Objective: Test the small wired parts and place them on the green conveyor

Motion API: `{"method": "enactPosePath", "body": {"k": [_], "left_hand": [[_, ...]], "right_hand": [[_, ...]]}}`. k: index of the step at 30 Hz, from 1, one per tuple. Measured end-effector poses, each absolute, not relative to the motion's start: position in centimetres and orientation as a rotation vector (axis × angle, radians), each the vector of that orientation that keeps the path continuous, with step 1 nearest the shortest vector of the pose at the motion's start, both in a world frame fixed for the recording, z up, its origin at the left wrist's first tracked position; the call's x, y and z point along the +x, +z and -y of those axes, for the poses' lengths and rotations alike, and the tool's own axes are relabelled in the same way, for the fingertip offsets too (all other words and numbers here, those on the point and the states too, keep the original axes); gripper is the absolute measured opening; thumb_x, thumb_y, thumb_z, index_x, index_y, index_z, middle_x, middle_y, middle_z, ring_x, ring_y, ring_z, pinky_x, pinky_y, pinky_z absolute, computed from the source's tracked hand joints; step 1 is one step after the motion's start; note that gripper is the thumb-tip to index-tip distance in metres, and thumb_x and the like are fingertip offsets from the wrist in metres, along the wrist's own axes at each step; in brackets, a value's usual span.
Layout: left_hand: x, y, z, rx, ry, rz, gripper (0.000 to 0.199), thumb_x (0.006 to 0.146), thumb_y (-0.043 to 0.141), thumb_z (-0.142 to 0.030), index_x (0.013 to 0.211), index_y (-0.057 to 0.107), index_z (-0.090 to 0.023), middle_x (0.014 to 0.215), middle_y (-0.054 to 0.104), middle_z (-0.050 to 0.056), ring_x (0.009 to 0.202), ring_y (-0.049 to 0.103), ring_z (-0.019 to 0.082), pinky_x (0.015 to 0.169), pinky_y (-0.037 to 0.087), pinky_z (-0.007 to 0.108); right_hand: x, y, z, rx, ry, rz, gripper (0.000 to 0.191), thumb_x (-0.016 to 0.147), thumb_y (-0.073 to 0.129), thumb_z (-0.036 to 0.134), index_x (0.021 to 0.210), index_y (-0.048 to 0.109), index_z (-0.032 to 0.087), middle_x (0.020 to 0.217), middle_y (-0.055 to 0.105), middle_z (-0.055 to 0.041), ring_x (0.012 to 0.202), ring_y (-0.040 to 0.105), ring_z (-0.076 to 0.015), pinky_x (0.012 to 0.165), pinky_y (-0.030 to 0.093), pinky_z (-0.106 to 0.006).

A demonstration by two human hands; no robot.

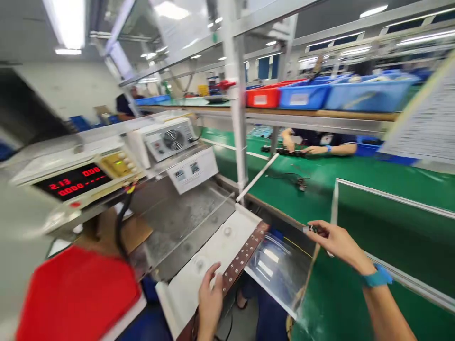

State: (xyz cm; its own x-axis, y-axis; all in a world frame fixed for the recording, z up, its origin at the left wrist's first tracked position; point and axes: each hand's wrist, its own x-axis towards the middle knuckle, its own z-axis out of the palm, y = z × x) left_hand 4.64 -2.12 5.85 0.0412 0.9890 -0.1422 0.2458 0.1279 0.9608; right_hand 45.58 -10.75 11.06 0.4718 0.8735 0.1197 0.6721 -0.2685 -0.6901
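My left hand [210, 298] hovers by the white fixture [216, 246], its thumb and fingers bent but apart, with nothing seen between them. Beside it runs a brown strip [245, 251] with rows of metal studs along the fixture's edge. My right hand [334, 241], with a blue band at the wrist, is over the edge of the green bench. Its fingers pinch a small dark part with a silver end [312, 229], whose kind I cannot make out. A clear plastic sheet [273, 265] lies between my two hands.
A meter [74, 182] with red digits and a white fan unit [170, 139] stand at the left, above a red bin [81, 293]. Across the green bench [355, 303], a co-worker's hands [314, 150] handle dark parts. A metal post [236, 109] rises ahead.
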Motion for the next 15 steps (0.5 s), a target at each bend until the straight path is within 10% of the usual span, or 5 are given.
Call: {"method": "enactPosePath", "body": {"k": [5, 11, 15], "left_hand": [[9.4, 8.9, 5.4, 1.280, 0.948, -0.909, 0.061, 0.074, 0.071, -0.047, 0.125, 0.058, -0.016, 0.130, 0.061, 0.016, 0.126, 0.051, 0.031, 0.109, 0.037, 0.042], [6.1, 4.6, 8.0, 0.870, 0.962, -0.977, 0.052, 0.074, 0.060, -0.068, 0.089, 0.055, -0.018, 0.054, 0.056, -0.002, 0.057, 0.059, 0.017, 0.065, 0.047, 0.032], [1.3, 1.9, 10.3, 0.651, 0.917, -1.121, 0.061, 0.063, 0.065, -0.075, 0.082, 0.054, -0.019, 0.049, 0.053, -0.004, 0.051, 0.059, 0.017, 0.054, 0.041, 0.027]], "right_hand": [[27.8, 11.7, 1.7, -1.472, 0.850, 1.545, 0.036, 0.077, 0.067, 0.051, 0.098, 0.070, 0.022, 0.067, 0.065, -0.0007, 0.057, 0.056, -0.0172, 0.055, 0.043, -0.027], [12.5, 4.9, -7.9, -1.828, 0.728, 1.880, 0.024, 0.075, 0.066, 0.041, 0.075, 0.068, 0.017, 0.076, 0.070, -0.0074, 0.074, 0.063, -0.0204, 0.063, 0.041, -0.026], [8.8, 1.0, -9.4, -2.020, 0.698, 2.043, 0.031, 0.079, 0.062, 0.043, 0.088, 0.070, 0.014, 0.094, 0.072, -0.0162, 0.089, 0.066, -0.0270, 0.069, 0.044, -0.028]]}}
